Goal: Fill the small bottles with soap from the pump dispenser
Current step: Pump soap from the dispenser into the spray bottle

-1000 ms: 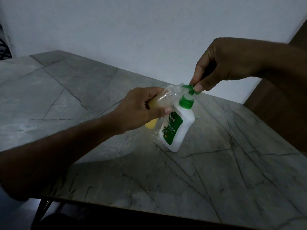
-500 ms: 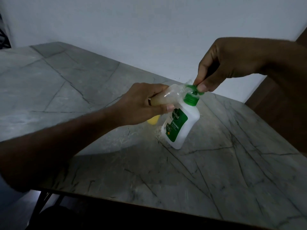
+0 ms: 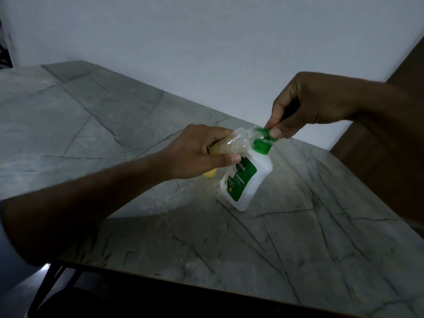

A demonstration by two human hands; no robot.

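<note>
- Gripping a small clear plastic bottle, the left hand has its fingers curled over the top and its thumb underneath; the bottle lies on its side, partly filled with pale yellowish liquid.
- The bottle's open end points away from the left palm, toward the green pump head, and meets it at the nozzle.
- The right hand comes down from above, thumb and forefinger pinched on that pump head, the other fingers curled in.
- Directly below the pinch, the white plastic pump dispenser with a green label leans, its base on the grey veined marble-look table and its top tipped toward the right hand.
- Just under the left hand, a small yellow object peeks out; most of it is hidden, so what it is cannot be told.
- Behind both hands rises a plain pale wall.
</note>
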